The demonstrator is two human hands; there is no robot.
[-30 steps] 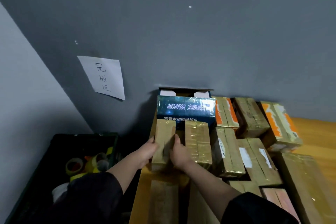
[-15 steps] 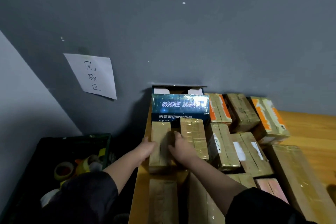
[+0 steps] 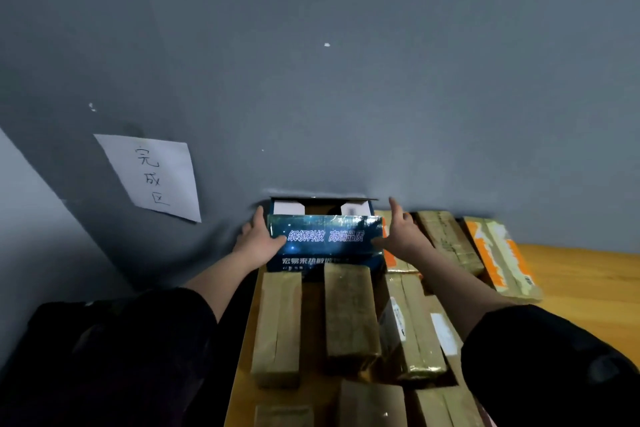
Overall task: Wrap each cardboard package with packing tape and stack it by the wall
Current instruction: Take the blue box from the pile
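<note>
Far left, on the grey wall (image 3: 381,62): a white paper sign (image 3: 152,177) with three handwritten characters. Lower left: dark sleeve (image 3: 145,350), bare forearm reaching up. Left hand (image 3: 258,236) against the left end of the blue printed box (image 3: 325,239), thumb laid on its front face, fingers straight along its side. Blue box standing against the wall, top flaps open, white inserts visible inside. Just in front of it, two taped cardboard packages lying lengthwise on the wooden table (image 3: 581,274): left package (image 3: 278,326) and middle package (image 3: 349,308), a narrow gap between them. Right hand (image 3: 403,236) at the box's right end, fingers spread and straight, thumb toward the front face; actual contact impossible to tell. Further right: more taped packages, among them an orange-and-white package (image 3: 498,256) near the wall.
</note>
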